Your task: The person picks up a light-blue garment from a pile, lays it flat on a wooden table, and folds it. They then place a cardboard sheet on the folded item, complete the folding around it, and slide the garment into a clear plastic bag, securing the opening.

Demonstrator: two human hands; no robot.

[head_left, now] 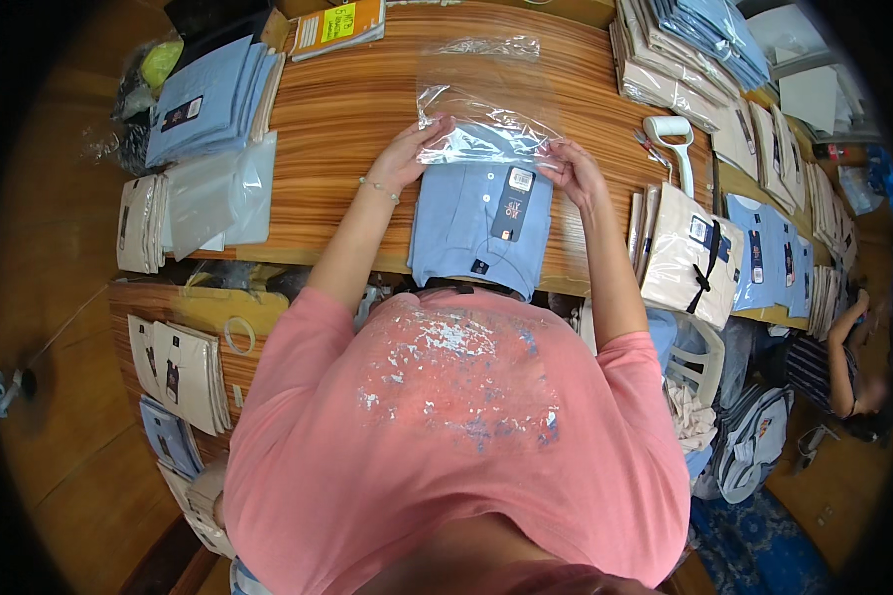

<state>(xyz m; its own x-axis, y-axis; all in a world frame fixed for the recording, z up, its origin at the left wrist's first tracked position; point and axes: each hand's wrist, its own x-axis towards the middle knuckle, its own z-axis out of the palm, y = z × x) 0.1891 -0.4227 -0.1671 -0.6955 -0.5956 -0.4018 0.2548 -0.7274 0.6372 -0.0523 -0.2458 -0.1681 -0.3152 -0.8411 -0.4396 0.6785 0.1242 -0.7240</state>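
Note:
A folded light-blue shirt [451,233] with buttons and a dark hang tag [511,206] lies on the wood-grain table in front of me. A clear plastic bag [486,104] covers its far end and stretches on beyond it. My left hand [412,154] grips the bag's edge at the shirt's far left corner, fingers closed. At the far right corner my right hand [574,171] pinches the other side of the same edge. Light glares off the wrinkled plastic between the two hands.
Blue shirts [208,99] and clear plastic sleeves [223,193] are stacked at the left. On the right lie a white lint roller [675,139] and a bagged cream garment [680,248]. An orange notebook [337,28] sits at the far edge. Another person [833,357] is at the far right.

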